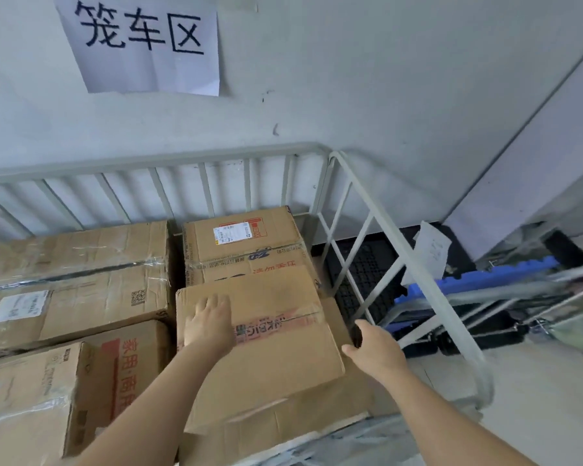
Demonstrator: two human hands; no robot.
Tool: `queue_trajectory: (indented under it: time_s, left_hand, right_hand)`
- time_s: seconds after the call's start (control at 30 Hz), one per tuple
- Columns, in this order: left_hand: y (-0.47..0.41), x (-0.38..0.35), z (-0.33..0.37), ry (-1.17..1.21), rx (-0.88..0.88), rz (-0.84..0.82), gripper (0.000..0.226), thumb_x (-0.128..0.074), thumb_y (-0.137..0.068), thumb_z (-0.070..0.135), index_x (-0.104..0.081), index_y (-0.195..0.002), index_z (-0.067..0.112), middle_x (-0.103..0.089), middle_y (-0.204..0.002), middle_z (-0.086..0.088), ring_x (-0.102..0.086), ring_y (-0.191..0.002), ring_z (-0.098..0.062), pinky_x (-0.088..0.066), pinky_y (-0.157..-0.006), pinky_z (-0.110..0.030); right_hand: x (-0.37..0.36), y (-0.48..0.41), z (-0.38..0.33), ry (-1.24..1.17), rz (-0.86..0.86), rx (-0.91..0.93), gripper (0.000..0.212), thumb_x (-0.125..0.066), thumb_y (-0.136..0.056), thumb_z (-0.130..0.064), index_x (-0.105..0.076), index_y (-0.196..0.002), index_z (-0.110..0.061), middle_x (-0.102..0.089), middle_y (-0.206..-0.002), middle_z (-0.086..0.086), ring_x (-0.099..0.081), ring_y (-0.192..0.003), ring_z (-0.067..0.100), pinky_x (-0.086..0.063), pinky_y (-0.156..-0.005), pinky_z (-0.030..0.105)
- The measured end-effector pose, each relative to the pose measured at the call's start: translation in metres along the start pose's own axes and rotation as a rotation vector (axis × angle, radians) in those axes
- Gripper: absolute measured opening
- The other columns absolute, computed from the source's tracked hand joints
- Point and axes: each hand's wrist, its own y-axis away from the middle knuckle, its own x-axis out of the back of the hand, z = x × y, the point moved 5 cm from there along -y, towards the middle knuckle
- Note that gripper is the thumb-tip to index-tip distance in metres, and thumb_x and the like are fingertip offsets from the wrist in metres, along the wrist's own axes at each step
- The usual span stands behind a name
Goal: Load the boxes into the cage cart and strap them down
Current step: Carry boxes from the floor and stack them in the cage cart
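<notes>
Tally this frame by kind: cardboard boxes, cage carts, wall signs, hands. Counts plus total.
Cardboard boxes: 5 that can be told apart
Cage cart: 1
Paper wall sign: 1
Hands: 2, left hand flat on a box, right hand gripping a dark object
Total: 9

The box under the left hand is coloured brown, crossed by faded red tape. Red characters are printed on the carton left of that grip; grey cage bars and a blue panel are seen right of it.
</notes>
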Motion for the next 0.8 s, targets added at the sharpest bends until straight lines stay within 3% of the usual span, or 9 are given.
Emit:
queue_trajectory:
  time_s: [0.13, 0.33, 0.4, 0.6, 0.73, 0.8]
  left_hand:
    - [0.001, 0.032, 0.072, -0.092, -0.277, 0.098, 0.045, -0.062, -0.087, 0.022, -0.043, -0.128, 0.018, -0.043, -0.138, 0.002, -0.036, -0.131, -0.018, -0.037, -0.102, -0.033]
    - [0.035, 0.054, 0.184, -0.182, -0.611, 0.207, 0.047, -0.063, -0.086, 0.02, -0.047, -0.13, 0.019, -0.047, -0.139, 0.002, -0.038, -0.133, -0.018, -0.034, -0.107, -0.034]
    - [0.056, 0.057, 0.222, -0.201, -0.721, 0.235, 0.047, -0.059, -0.087, 0.017, -0.046, -0.132, 0.02, -0.047, -0.139, 0.003, -0.036, -0.134, -0.018, -0.035, -0.106, -0.034]
    - [0.153, 0.056, 0.328, -0.287, -0.995, 0.286, 0.039, -0.057, -0.089, 0.02, -0.049, -0.127, 0.018, -0.052, -0.132, 0.002, -0.044, -0.127, -0.02, -0.041, -0.097, -0.035]
    - [0.237, 0.051, 0.38, -0.314, -1.154, 0.314, 0.023, -0.057, -0.087, 0.02, -0.051, -0.109, 0.018, -0.058, -0.116, -0.001, -0.053, -0.11, -0.023, -0.045, -0.085, -0.035]
    - [0.283, 0.046, 0.403, -0.304, -1.225, 0.317, 0.023, -0.058, -0.087, 0.019, -0.052, -0.109, 0.017, -0.058, -0.115, -0.001, -0.054, -0.11, -0.023, -0.044, -0.085, -0.035]
  right_hand:
    - [0.035, 0.027, 0.039, 0.029, 0.144, -0.066, 0.063, -0.057, -0.093, -0.047, -0.038, -0.145, -0.017, -0.05, -0.139, 0.004, -0.046, -0.13, 0.024, -0.045, -0.101, 0.038]
    - [0.086, 0.093, 0.112, 0.101, 0.363, -0.207, 0.04, -0.055, -0.093, -0.04, -0.052, -0.127, -0.02, -0.059, -0.123, 0.003, -0.053, -0.118, 0.025, -0.046, -0.093, 0.036]
    - [0.099, 0.123, 0.141, 0.11, 0.409, -0.275, 0.041, -0.055, -0.092, -0.04, -0.051, -0.128, -0.021, -0.058, -0.124, 0.004, -0.051, -0.119, 0.026, -0.044, -0.094, 0.035]
    - [0.113, 0.239, 0.231, 0.08, 0.507, -0.479, 0.042, -0.053, -0.091, -0.041, -0.052, -0.128, -0.021, -0.056, -0.127, 0.004, -0.048, -0.121, 0.026, -0.04, -0.095, 0.037]
    - [0.106, 0.33, 0.285, 0.077, 0.539, -0.615, 0.048, -0.053, -0.092, -0.045, -0.05, -0.133, -0.02, -0.054, -0.13, 0.005, -0.047, -0.123, 0.026, -0.04, -0.097, 0.038]
    - [0.095, 0.376, 0.309, 0.083, 0.544, -0.687, 0.047, -0.053, -0.093, -0.045, -0.051, -0.132, -0.02, -0.055, -0.128, 0.004, -0.049, -0.12, 0.025, -0.041, -0.094, 0.036]
